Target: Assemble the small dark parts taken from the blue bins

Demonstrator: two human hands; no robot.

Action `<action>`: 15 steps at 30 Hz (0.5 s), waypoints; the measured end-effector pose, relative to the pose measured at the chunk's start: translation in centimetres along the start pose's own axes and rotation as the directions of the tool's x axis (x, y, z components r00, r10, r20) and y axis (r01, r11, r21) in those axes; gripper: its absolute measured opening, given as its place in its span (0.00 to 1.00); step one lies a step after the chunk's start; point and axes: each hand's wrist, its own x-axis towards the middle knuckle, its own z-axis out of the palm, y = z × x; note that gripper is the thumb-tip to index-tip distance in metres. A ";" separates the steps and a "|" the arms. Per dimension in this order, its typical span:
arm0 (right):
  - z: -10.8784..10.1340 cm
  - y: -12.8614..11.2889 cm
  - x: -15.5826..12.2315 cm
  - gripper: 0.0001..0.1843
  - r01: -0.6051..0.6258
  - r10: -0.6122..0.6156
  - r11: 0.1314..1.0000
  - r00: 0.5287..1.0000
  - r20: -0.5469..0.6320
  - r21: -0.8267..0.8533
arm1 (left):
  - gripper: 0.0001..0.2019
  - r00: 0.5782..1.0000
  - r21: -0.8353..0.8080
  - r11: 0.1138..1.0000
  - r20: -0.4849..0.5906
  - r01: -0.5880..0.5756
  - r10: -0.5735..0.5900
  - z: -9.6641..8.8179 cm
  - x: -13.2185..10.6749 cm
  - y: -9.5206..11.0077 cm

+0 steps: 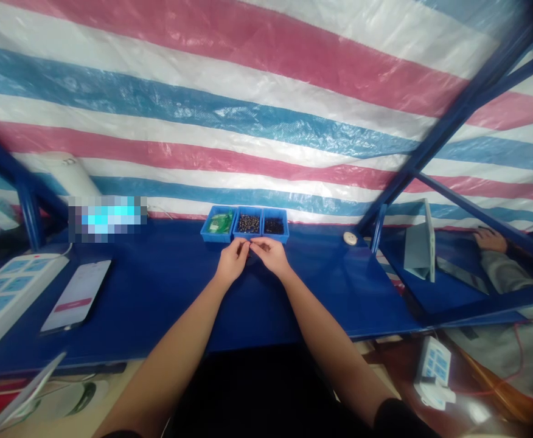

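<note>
A glossy red, white and blue striped plastic sheet forms the backdrop, above a flat, dark blue counter. Near its middle, the bare left hand and bare right hand meet, fingers narrowed into pinches with their tips touching or nearly so; whether anything sits between them I cannot tell. Just beyond, at twelve o'clock from the hands, three rectangular, open blue plastic trays stand side by side. They look stiff and light, best taken by their rims, kept level against spilling. The tray towards eleven o'clock holds a shiny green plastic packet, probably soft and slippery, easiest to pinch at an edge. The middle tray holds tiny brown-and-black pieces, the one towards one o'clock tiny black pieces; both seem hard, nearly weightless and apt to roll, suiting a fingertip pinch.

Counted on this counter: one long white power strip with blue socket panels and one flat black-edged smartphone, both around nine o'clock; three trays; one round cream disc at three o'clock; the green packet, apparently single; loose pieces too small to count.
</note>
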 end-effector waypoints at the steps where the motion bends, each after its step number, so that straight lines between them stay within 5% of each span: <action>1: 0.0 0.0 0.0 0.17 -0.014 0.014 1.000 1.000 0.007 0.017 | 0.13 1.000 0.006 1.000 0.002 -0.002 0.002 0.0 0.0 0.0; 7: -0.5 0.0 0.5 0.18 -0.077 0.077 0.995 0.997 0.007 0.065 | 0.15 1.000 0.022 1.000 0.007 -0.004 0.004 -0.1 0.0 0.2; 15: -1.4 0.2 1.4 0.24 -0.056 0.096 0.988 0.953 -0.286 0.142 | 0.16 1.000 0.007 1.000 -0.015 0.027 -0.027 -0.1 0.0 0.2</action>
